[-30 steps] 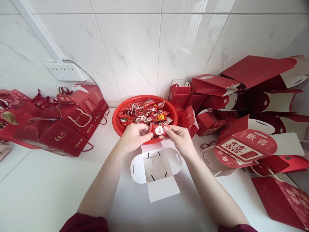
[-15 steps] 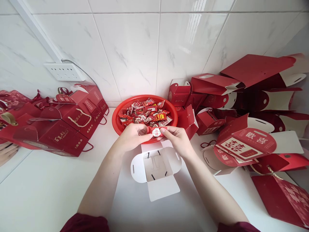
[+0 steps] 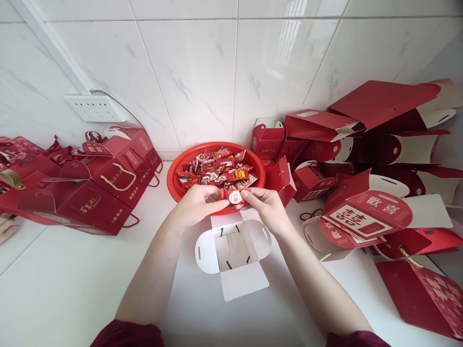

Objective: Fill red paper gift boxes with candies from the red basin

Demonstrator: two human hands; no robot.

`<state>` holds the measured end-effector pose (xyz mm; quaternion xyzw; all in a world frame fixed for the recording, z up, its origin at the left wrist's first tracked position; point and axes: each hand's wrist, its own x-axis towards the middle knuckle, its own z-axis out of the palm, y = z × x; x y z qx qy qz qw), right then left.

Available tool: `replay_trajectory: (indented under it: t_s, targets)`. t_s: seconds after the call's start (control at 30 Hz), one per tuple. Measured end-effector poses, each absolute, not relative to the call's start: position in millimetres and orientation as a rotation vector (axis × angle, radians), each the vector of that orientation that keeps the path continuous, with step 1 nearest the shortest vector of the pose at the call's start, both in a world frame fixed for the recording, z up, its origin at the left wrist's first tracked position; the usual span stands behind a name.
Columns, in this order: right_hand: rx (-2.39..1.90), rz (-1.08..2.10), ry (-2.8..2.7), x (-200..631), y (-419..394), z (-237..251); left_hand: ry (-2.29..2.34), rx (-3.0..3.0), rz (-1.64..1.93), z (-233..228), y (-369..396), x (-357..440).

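fingers point(image 3: 249, 196) around white-labelled red sweet point(image 3: 235, 197); "歡喜" on a box point(image 3: 383, 206)

On a flat white tabletop point(image 3: 72, 270), a rounded red plastic basket point(image 3: 172, 183) is sitting at twelve o'clock from an open white cardboard box point(image 3: 235, 248), with small red wrapped candies point(image 3: 226, 166) lying inside. Boxy red cardboard cartons point(image 3: 104, 180) are standing at ten o'clock; peaked red cardboard boxes point(image 3: 356, 193) are crowding two o'clock.

Matt card box point(image 3: 236, 254); glossy tiles point(image 3: 197, 72)
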<state>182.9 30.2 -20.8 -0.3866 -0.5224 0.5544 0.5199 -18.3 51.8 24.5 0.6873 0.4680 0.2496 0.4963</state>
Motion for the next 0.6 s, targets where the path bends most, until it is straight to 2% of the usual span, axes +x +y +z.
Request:
replay_trajectory:
  t_s: [0.6]
  targets:
    - [-0.874,1.358,-1.215,184.5,29.5,-20.0,1.117,1.661,0.678,22.6,52.7,-13.4]
